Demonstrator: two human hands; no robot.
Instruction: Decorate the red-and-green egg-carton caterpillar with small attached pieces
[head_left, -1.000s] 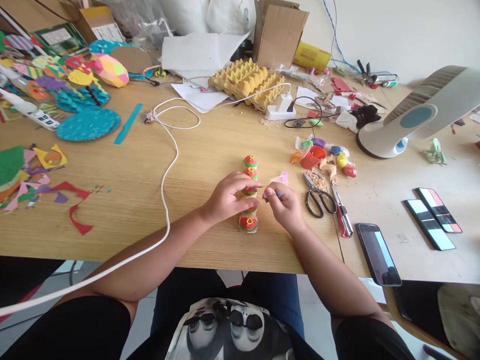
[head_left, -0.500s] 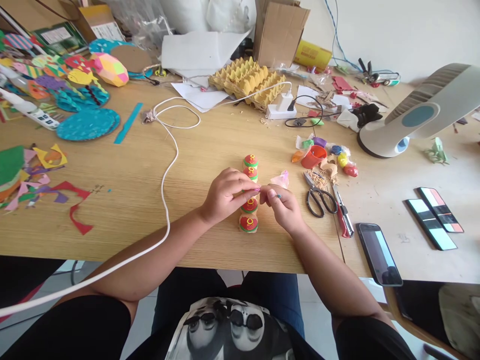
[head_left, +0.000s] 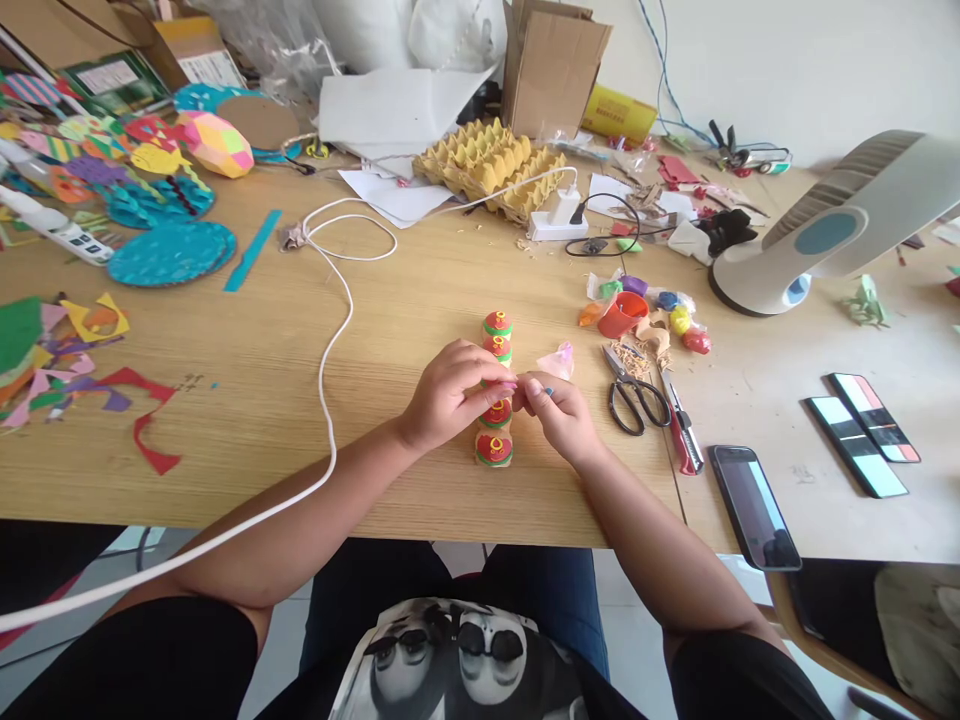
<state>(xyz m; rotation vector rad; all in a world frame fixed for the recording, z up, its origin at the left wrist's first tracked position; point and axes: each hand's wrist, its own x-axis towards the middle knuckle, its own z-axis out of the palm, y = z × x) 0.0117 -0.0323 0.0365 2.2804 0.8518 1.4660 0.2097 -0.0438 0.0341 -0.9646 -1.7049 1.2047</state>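
Note:
My left hand (head_left: 456, 395) is closed in a pinch, with a small pink bit (head_left: 509, 385) that looks like modelling clay at its fingertips. Facing it, my right hand (head_left: 561, 415) has its fingers curled, and a small teal thing (head_left: 548, 391) shows between thumb and forefinger; its kind is unclear. Fingertips of both hands almost meet. Beneath them a row of egg-carton cups (head_left: 495, 445) runs away from me, with red tops, green bands and yellow shapes. My fingers hide the middle of the row. A pink plastic wrapper (head_left: 556, 360) lies just beyond my right hand.
Scissors (head_left: 636, 390), a red utility knife (head_left: 681, 425) and a phone (head_left: 754, 508) lie to the right. Behind them are a red cup (head_left: 623, 314) and wrapped clay lumps. A white fan (head_left: 799, 260) stands farther off. A white cable (head_left: 324, 375) crosses my left forearm.
My hands stay over the row, the fingertips shifting slightly. Less of the teal thing shows at my right thumb. The whole view has moved a little.

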